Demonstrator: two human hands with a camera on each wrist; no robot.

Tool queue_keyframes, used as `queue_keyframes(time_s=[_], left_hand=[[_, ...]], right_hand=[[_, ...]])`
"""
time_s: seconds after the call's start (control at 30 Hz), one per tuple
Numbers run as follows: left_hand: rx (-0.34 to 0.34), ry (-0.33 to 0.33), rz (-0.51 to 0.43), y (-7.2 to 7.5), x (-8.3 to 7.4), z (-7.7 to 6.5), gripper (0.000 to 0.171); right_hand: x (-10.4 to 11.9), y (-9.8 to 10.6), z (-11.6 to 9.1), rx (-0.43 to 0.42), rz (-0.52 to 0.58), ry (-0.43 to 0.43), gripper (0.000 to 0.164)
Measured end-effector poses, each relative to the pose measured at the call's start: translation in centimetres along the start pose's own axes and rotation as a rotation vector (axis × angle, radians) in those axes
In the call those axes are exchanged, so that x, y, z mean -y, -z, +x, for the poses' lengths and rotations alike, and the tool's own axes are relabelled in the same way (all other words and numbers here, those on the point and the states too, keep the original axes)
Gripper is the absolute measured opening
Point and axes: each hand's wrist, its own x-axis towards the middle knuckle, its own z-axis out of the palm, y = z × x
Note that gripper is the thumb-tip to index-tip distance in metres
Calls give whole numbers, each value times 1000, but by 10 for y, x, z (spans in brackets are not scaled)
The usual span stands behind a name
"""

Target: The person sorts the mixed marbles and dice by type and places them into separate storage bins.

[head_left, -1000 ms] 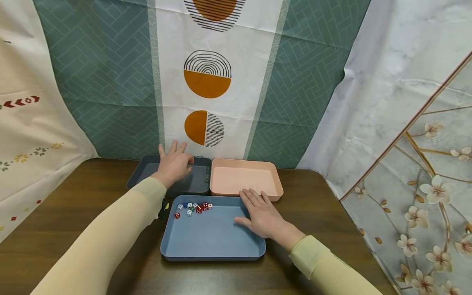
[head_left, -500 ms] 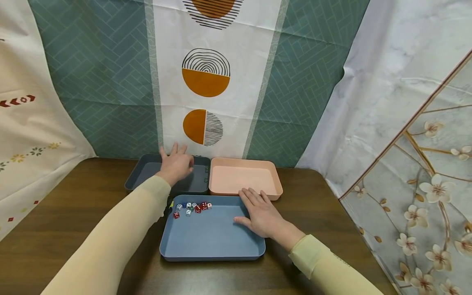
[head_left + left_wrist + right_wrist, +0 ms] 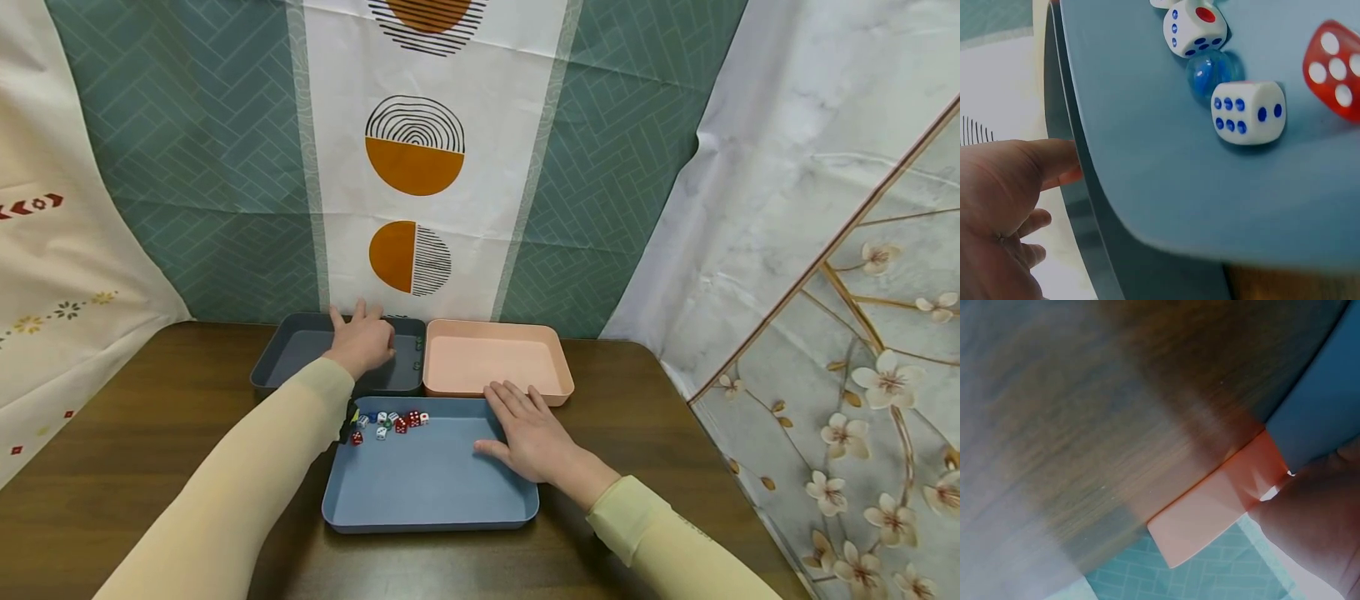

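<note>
Fingers (image 3: 360, 312) of the left hand (image 3: 362, 343), three spread, are hovering over the dark tray (image 3: 302, 343) beyond the blue tray (image 3: 431, 487), any pinch hidden; right hand (image 3: 529, 437), straight-fingered, is covering its far-right corner; dice (image 3: 401, 426) are sitting far-left inside, the adjacent black wrist device (image 3: 347, 423) risking scattering them.

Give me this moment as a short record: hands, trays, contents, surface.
left hand: over the dark tray, fingertips hidden, grip unclear
right hand: fingers extended, over the blue tray's right side
layout: dark tray left, pink tray right, both beyond blue tray
blue tray: red dice, white dice, translucent blue ball
dark tray: small greenish items
surface: brown table
</note>
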Motion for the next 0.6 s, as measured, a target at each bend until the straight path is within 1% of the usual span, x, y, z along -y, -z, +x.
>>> queue_keyframes(time_s=[0.17, 0.37, 0.5, 0.6], left_hand=[[-18, -6, 10, -2, -2, 1, 8], [-56, -4, 8, -6, 1, 4, 12], [-77, -12, 17, -3, 3, 3, 11], [-77, -8, 11, 1, 4, 0, 8]], right_hand=[[1, 0, 0, 4, -9, -8, 95], [-1, -4, 1, -1, 3, 4, 95], [-2, -5, 1, -15, 15, 11, 96], [-2, -5, 1, -20, 14, 10, 96]])
